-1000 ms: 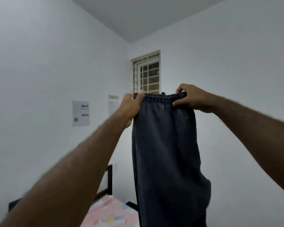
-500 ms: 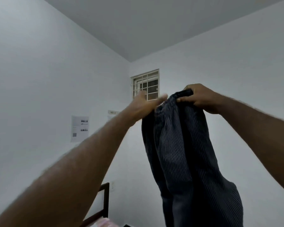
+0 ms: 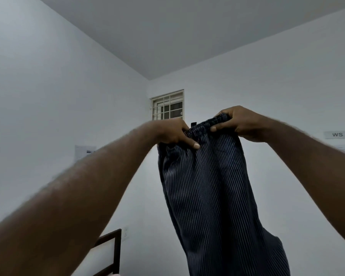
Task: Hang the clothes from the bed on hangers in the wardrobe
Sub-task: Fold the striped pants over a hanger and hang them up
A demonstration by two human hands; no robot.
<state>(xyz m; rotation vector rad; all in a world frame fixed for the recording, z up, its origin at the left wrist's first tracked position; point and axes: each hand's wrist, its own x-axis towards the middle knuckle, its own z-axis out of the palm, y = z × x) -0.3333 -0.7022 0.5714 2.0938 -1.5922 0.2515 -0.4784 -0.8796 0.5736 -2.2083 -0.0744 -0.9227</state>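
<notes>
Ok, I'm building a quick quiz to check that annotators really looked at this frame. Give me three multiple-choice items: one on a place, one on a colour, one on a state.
1. Where is the barred window?
A. On the ceiling
B. High on the wall, just above the left hand
C. Low, near the floor

2. What colour are the trousers?
A. Plain red
B. White with dots
C. Dark with thin pale stripes

3. How are the trousers held?
A. The left hand and right hand grip the waistband, legs hanging
B. Draped over a hanger
C. Lying folded on the floor

Answers:
1 B: the window shows right over the left hand's knuckles.
2 C: pale stripes run down the dark cloth.
3 A: each hand's fingers curl round the gathered waistband.
</notes>
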